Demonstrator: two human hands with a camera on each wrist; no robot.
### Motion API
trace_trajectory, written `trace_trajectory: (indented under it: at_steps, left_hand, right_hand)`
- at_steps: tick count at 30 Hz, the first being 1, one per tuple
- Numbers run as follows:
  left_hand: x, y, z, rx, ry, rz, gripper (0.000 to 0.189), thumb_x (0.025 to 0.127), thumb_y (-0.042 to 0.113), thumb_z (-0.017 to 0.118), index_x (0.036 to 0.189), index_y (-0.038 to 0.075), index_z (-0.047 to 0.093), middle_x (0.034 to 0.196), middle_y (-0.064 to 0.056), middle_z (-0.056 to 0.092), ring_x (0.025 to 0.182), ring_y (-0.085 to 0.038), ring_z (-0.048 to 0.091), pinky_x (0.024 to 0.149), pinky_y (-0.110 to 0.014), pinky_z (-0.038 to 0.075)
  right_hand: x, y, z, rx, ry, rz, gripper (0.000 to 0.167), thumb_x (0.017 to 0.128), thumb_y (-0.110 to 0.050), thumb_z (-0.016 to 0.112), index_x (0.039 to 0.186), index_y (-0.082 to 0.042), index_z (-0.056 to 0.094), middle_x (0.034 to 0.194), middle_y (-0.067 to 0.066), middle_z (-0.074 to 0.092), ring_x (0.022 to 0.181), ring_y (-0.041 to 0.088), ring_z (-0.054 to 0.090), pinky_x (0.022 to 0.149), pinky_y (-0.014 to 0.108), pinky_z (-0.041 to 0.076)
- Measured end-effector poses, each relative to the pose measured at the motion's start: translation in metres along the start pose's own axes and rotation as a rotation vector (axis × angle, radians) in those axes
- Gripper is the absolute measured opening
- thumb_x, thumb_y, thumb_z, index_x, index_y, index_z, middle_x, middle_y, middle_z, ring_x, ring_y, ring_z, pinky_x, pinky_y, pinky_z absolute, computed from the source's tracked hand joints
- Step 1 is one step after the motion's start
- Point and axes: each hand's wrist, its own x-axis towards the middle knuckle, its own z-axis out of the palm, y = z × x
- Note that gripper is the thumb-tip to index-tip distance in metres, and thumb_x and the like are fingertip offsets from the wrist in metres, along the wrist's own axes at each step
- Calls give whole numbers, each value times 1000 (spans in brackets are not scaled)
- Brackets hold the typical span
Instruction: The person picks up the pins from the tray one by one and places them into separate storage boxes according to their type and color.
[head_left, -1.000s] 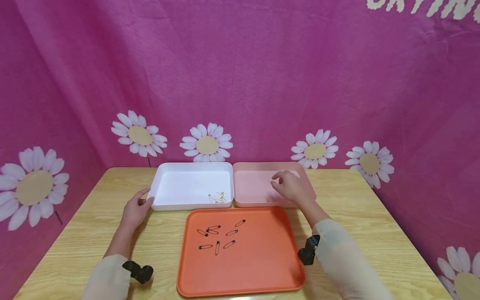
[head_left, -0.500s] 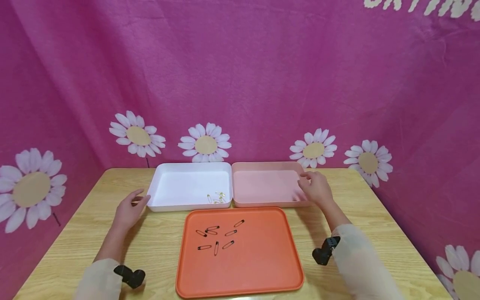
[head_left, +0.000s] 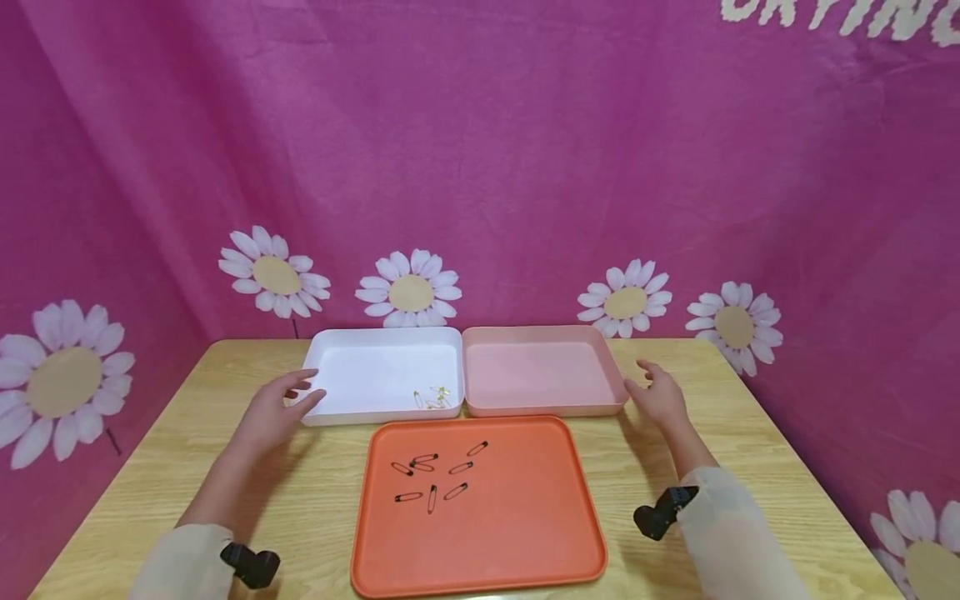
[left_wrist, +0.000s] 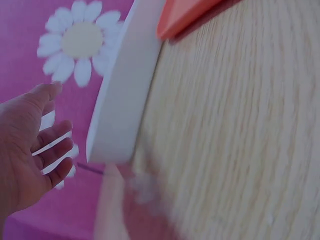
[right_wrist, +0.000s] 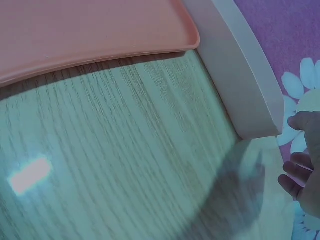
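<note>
My left hand (head_left: 273, 410) hovers at the left end of the white tray (head_left: 367, 367), thumb and fingers apart and holding nothing. In the left wrist view the same hand (left_wrist: 30, 145) shows loosely bent fingers beside the tray's wall. At the right end of the pink tray (head_left: 540, 367) is my right hand (head_left: 662, 398), its thumb near the rim and nothing in its grasp. Several gold safety pins (head_left: 437, 397) lie in the white tray's near right corner. On the orange tray (head_left: 525, 533) lie several black safety pins (head_left: 431, 498), mostly toward its left.
The white and pink trays stand side by side at the back of the wooden table (head_left: 750, 467). A purple curtain (head_left: 480, 167) with printed daisies hangs right behind them. The orange tray lies close in front of both.
My right hand has moved rightward from over the pink tray to beyond its right end. The left hand backed slightly off the white tray, then came over its left rim. The pins have not moved.
</note>
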Motion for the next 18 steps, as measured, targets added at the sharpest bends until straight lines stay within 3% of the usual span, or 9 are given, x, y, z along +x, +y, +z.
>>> trace_trajectory:
  at_steps: [5,10,18]
  left_hand:
    - [2,19,9,14,-21,104,50,90,26,62,131,2,50,121,-25,58,107,-41,54,89,-51,45]
    - [-2,37,24,46,-52,259,43,86,20,66,124,1,57,113,-21,63,99,-38,58,85,-50,47]
    - [-24,61,52,156,-222,380,36,87,26,66,119,11,63,109,-8,64,98,-26,57,84,-41,47]
  right_hand:
    - [-3,7,4,51,-31,27,57,94,-22,50,140,6,33,132,38,40,120,49,43,98,54,39]
    - [-5,11,9,77,-17,21,55,94,-20,51,139,6,35,131,38,42,117,49,48,95,53,42]
    - [-9,8,18,165,12,14,52,94,-17,52,139,5,36,130,37,45,114,48,52,96,50,43]
